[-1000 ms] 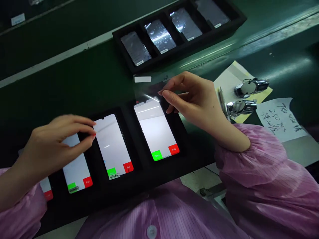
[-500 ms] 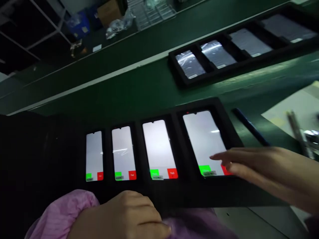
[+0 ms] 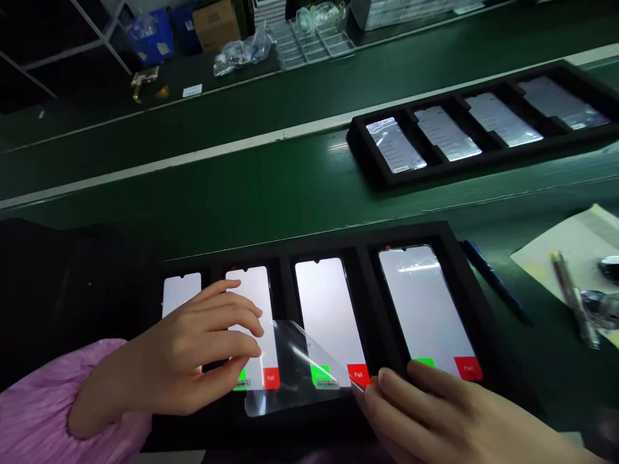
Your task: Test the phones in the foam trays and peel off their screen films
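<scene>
Several phones with lit white screens, each with a green and a red box at the bottom, lie in a black foam tray [image 3: 370, 290]. A clear film [image 3: 294, 361] slants across the third phone [image 3: 322, 296], its left end close to the second phone [image 3: 251, 283]. My right hand [image 3: 435, 412] pinches the film's right corner, partly covering the lower end of the rightmost phone [image 3: 420, 296]. Over the second phone hovers my left hand [image 3: 203, 341], fingers apart and curved, beside the film's left edge. It hides part of the leftmost phone [image 3: 181, 293].
A second black tray [image 3: 372, 171] with several phones stands farther back on the green bench. A blue pen [image 3: 498, 280], a paper sheet [image 3: 546, 258] and a metallic pen [image 3: 575, 299] lie at right. Bagged items, a cardboard box [image 3: 216, 26] and blue bins [image 3: 149, 38] sit behind.
My left hand has risen from the front edge to above the second phone. My right hand has moved left and down and now pinches a clear film. The view has shifted.
</scene>
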A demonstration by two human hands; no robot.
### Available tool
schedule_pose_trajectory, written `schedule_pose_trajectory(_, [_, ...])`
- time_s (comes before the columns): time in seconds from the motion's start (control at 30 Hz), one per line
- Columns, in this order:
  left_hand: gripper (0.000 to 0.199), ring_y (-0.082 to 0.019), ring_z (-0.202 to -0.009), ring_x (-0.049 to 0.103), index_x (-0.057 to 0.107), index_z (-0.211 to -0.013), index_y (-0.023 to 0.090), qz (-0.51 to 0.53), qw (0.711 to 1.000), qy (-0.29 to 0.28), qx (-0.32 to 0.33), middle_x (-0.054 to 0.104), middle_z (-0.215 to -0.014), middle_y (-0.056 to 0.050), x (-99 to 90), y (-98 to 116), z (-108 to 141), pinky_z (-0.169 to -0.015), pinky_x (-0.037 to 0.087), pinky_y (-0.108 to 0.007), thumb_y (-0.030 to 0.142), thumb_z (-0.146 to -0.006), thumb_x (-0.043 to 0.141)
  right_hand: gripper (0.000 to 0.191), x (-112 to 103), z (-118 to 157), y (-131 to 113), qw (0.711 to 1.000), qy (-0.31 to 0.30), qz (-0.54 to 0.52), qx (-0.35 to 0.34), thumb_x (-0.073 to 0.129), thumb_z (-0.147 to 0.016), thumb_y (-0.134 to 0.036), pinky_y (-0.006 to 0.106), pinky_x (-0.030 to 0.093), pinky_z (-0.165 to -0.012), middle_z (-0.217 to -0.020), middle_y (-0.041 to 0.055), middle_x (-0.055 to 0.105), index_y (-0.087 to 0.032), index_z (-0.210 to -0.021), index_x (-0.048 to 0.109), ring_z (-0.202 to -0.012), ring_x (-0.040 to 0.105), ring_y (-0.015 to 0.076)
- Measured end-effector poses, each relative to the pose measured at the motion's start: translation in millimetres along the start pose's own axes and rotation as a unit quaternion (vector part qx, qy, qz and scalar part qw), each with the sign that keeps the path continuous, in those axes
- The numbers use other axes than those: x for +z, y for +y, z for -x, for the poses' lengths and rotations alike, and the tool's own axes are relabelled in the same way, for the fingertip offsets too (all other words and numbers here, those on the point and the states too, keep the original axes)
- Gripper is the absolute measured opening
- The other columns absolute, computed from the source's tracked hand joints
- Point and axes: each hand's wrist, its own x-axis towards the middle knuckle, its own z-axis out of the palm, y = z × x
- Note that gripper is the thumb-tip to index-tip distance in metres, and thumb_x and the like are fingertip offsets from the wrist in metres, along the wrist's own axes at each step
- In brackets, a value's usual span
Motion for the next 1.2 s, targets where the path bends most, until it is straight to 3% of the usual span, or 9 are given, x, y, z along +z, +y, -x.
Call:
schedule_pose_trajectory(0.2, [0.024, -0.032, -0.116, 0.068, 0.074, -0.121, 0.027, -0.225, 0.962, 0.082, -0.131, 0.072, -0.121, -0.009, 6.5, -35, 17, -0.109, 0.050, -0.067, 0.031, -0.103, 0.058, 0.023, -8, -26, 23, 0.999, -0.026, -0.035, 0.001, 0.055, -0.100, -0.011, 0.037, 0.031, -0.055, -0.080, 0.0027, 0.057, -0.017, -0.084, 0.070, -0.070, 0.049, 0.0174])
schedule_pose_trajectory(0.33, [0.037, -0.043, -0.125, 0.061, 0.078, -0.112, 0.022, -0.283, 0.930, 0.080, -0.219, 0.069, -0.128, -0.016, 17.8, -53, 16, -0.103, 0.048, -0.077, 0.044, -0.106, 0.049, 0.024, -4, -51, 69, 0.979, -0.004, -0.188, 0.077, 0.052, -0.102, -0.008, 0.031, 0.038, -0.058, -0.081, 0.0020, 0.060, -0.017, -0.093, 0.073, -0.071, 0.054, 0.0135])
schedule_pose_trajectory(0.5, [0.026, -0.040, -0.125, 0.065, 0.077, -0.097, 0.022, -0.252, 0.935, 0.147, -0.200, 0.071, -0.121, -0.014, 25.5, -58, 5, -0.111, 0.045, -0.071, 0.039, -0.103, 0.059, 0.013, -2, -70, 116, 0.856, 0.156, -0.375, 0.320, 0.074, -0.097, -0.034, 0.028, 0.038, -0.054, -0.071, -0.0027, 0.058, -0.022, -0.094, 0.073, -0.061, 0.051, 0.0111])
schedule_pose_trajectory(0.63, [0.021, -0.044, -0.134, 0.062, 0.077, -0.095, 0.024, -0.275, 0.929, 0.139, -0.205, 0.071, -0.125, -0.012, 22.6, -56, 5, -0.116, 0.033, -0.082, 0.039, -0.101, 0.063, 0.022, -10, -67, 119, 0.775, 0.231, -0.428, 0.404, 0.088, -0.085, -0.034, 0.028, 0.031, -0.052, -0.073, -0.0037, 0.059, -0.020, -0.088, 0.070, -0.057, 0.045, 0.0075])
schedule_pose_trajectory(0.77, [0.020, -0.045, -0.138, 0.058, 0.079, -0.095, 0.027, -0.258, 0.933, 0.136, -0.212, 0.070, -0.135, -0.011, 21.2, -57, 2, -0.115, 0.031, -0.086, 0.042, -0.099, 0.066, 0.019, -12, -62, 109, 0.790, 0.251, -0.404, 0.386, 0.086, -0.086, -0.031, 0.028, 0.038, -0.057, -0.075, -0.0033, 0.061, -0.020, -0.086, 0.071, -0.062, 0.050, 0.0074])
schedule_pose_trajectory(0.97, [0.019, -0.031, -0.123, 0.071, 0.077, -0.082, 0.032, -0.182, 0.947, 0.182, -0.191, 0.078, -0.114, 0.000, 16.5, -49, -3, -0.117, 0.046, -0.066, 0.038, -0.097, 0.068, 0.015, -5, -60, 90, 0.813, 0.232, -0.396, 0.359, 0.081, -0.088, -0.030, 0.029, 0.046, -0.062, -0.081, -0.0023, 0.067, -0.021, -0.086, 0.070, -0.068, 0.057, 0.0102])
schedule_pose_trajectory(1.07, [0.010, -0.021, -0.095, 0.078, 0.077, -0.091, 0.036, -0.104, 0.964, 0.155, -0.190, 0.081, -0.099, 0.007, 10.1, -24, 9, -0.087, 0.065, -0.039, 0.040, -0.097, 0.070, 0.014, -4, -56, 78, 0.836, 0.210, -0.358, 0.360, 0.077, -0.092, -0.033, 0.029, 0.046, -0.060, -0.089, -0.0003, 0.069, -0.022, -0.089, 0.070, -0.070, 0.060, 0.0121])
schedule_pose_trajectory(1.13, [0.009, -0.016, -0.083, 0.078, 0.077, -0.100, 0.038, -0.043, 0.977, 0.103, -0.179, 0.082, -0.096, 0.010, 5.9, -2, 25, -0.065, 0.063, -0.026, 0.040, -0.097, 0.069, 0.011, -3, -53, 69, 0.855, 0.188, -0.328, 0.355, 0.075, -0.094, -0.032, 0.029, 0.048, -0.059, -0.094, 0.0011, 0.070, -0.022, -0.091, 0.070, -0.069, 0.060, 0.0125])
schedule_pose_trajectory(1.2, [0.012, -0.014, -0.084, 0.079, 0.076, -0.107, 0.037, -0.013, 0.988, 0.055, -0.144, 0.082, -0.099, 0.010, 3.7, 19, 44, -0.068, 0.065, -0.023, 0.034, -0.097, 0.069, 0.007, -3, -49, 59, 0.886, 0.150, -0.305, 0.316, 0.072, -0.096, -0.028, 0.028, 0.049, -0.058, -0.095, 0.0013, 0.069, -0.022, -0.093, 0.071, -0.066, 0.059, 0.0109])
